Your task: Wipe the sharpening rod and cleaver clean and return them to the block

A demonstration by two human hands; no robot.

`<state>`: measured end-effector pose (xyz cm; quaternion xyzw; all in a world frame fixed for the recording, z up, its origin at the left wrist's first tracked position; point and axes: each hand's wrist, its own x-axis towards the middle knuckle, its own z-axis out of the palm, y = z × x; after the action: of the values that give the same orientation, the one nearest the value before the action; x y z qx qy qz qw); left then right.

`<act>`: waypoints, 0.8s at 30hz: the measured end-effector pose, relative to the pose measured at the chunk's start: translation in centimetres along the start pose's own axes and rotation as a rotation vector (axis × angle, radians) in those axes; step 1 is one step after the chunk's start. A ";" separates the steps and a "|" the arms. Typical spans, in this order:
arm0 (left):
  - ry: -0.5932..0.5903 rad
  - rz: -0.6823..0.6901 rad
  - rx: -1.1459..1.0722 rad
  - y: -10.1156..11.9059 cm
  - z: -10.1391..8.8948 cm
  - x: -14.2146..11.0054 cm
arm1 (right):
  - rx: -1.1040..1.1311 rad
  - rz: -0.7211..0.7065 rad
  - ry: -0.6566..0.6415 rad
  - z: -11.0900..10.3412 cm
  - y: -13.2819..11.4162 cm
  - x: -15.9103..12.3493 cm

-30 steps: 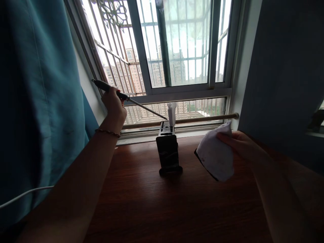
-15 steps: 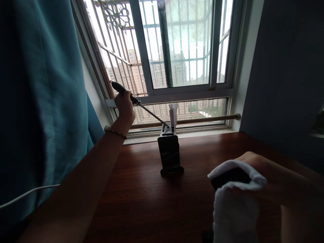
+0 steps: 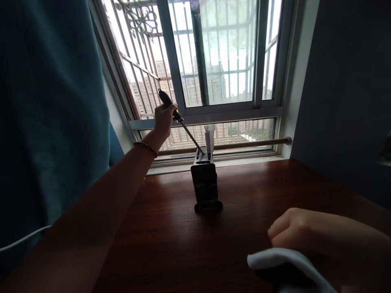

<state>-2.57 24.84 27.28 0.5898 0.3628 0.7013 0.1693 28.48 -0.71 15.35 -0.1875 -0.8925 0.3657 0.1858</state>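
My left hand [image 3: 165,116] is closed round the black handle of what looks like a sharpening steel [image 3: 192,136], a thin metal rod with a ring at the handle's end. Its tip reaches down into the slotted top of a dark holder [image 3: 204,185], which stands upright on the wooden surface. A white object [image 3: 209,138] sticks up from the back of that holder. At the lower right, my right hand [image 3: 301,230] is closed at a white cloth [image 3: 282,256]. Something dark shows under the cloth's fold, and I cannot make out what it is. The fingertips are hidden.
The reddish-brown wooden surface [image 3: 244,191] runs up to a window [image 3: 226,110] with bars outside. A rail [image 3: 256,143] crosses the window's lower part. A teal curtain [image 3: 73,101] hangs at the left, with a white cable [image 3: 27,237] by it. A dark wall [image 3: 345,101] rises on the right.
My left hand has moved right, bringing the steel's handle to a steeper angle while its tip stays at the holder. My right hand and the white cloth have dropped lower.
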 end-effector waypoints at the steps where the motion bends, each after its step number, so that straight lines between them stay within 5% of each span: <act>1: -0.009 0.010 -0.002 0.0 0.5 0.4 | -0.013 -0.012 -0.026 0.2 0.6 0.0; 7: -0.112 0.138 0.135 0.1 3.3 1.6 | -0.058 -0.044 -0.052 1.6 3.7 0.2; 17: -0.178 0.282 0.521 1.6 6.2 0.3 | -0.085 0.012 -0.114 1.2 2.4 1.0; 24: -0.151 0.204 0.633 1.6 6.6 0.7 | -0.064 0.052 -0.105 1.1 1.8 0.7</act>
<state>3.84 26.22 29.18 0.6966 0.4881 0.5216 -0.0667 27.74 0.18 13.44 -0.1969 -0.9071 0.3511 0.1234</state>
